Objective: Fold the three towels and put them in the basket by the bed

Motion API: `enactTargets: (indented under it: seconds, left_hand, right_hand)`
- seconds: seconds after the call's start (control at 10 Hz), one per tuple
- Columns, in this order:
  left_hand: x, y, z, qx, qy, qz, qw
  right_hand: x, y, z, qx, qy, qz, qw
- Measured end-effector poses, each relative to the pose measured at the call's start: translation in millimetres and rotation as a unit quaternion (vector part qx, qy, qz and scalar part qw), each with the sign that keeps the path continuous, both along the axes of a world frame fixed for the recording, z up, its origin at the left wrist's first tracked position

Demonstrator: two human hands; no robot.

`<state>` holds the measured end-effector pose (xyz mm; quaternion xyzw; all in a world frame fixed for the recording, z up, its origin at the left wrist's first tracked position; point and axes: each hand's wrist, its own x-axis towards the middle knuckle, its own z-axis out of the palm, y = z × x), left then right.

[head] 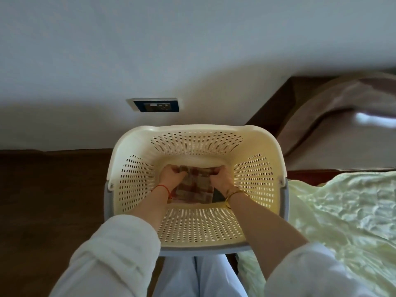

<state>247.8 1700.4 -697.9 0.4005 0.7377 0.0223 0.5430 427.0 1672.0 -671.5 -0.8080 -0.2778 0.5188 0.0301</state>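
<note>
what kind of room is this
Most likely a bedroom: a pale green bedspread and brown pillow lie right of the cream laundry basket, and a wall socket sits low on the white wall.

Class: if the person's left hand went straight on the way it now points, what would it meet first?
The left hand grips the towel; going on, it would likely press that towel against the floor of the basket, near its far wall. Depth is hard to judge.
</note>
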Motion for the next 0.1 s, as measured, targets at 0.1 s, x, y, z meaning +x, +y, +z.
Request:
enactTargets:
  seconds: [0.1]
  left_hand:
    - [-14.6,2.5,0.9,-0.011,-0.023,0.033,0.999]
  right_hand:
    - [5.4,2.8,27.4,0.037,-0.009,-0.009,0.999]
